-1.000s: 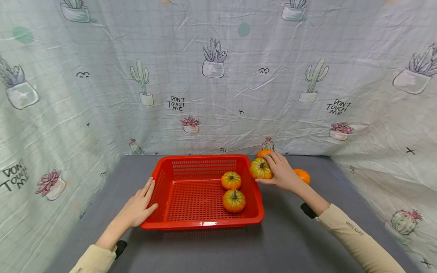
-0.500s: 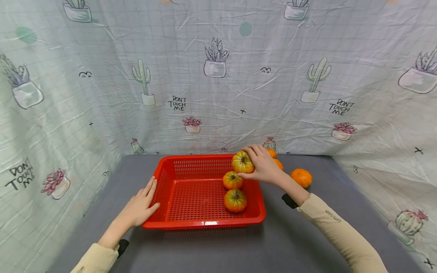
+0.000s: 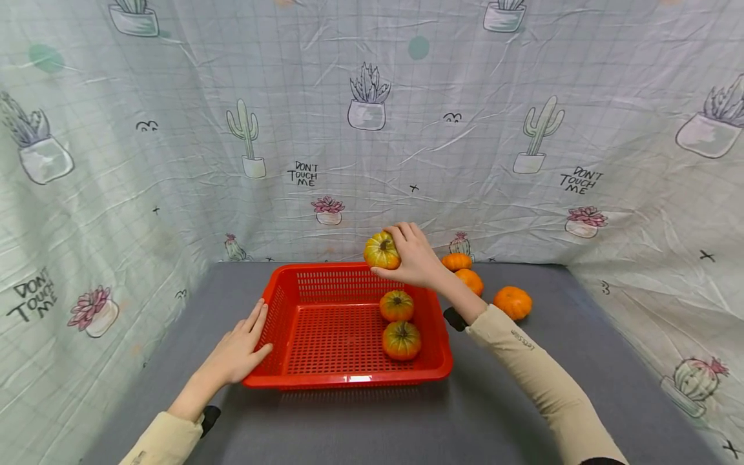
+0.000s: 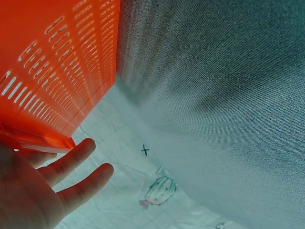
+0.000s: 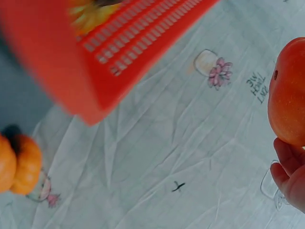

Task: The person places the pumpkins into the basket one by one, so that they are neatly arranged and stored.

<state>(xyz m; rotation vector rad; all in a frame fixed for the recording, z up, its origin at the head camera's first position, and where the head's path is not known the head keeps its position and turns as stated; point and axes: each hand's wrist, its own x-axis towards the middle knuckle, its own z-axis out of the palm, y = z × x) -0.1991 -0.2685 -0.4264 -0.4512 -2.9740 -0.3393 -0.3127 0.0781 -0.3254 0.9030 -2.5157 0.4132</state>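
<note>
A small yellow-green pumpkin [image 3: 382, 250] is held up in my right hand [image 3: 414, 258], above the far rim of a red plastic basket [image 3: 343, 381]. In the right wrist view the pumpkin [image 5: 290, 93] shows its orange underside, with fingertips curled against it. Two more pumpkins lie inside along the basket's right side: one [image 3: 396, 305] farther back, the other [image 3: 402, 341] nearer. At the basket's left rim rests my left hand [image 3: 232, 352], fingers extended along it. The left wrist view shows that hand [image 4: 52, 181] with spread fingers at the rim of the slotted wall [image 4: 62, 62].
Right of the basket, on the grey tabletop [image 3: 349, 426], sit three orange pumpkins: one at the back [image 3: 456, 261], one just in front [image 3: 469, 281] and one farther right [image 3: 513, 303]. A cactus-print sheet [image 3: 372, 168] hangs behind and along both sides.
My right hand has carried the yellow-green pumpkin leftward and up, from beside the basket's right rim to above its far rim. The left hand has stayed at the left rim.
</note>
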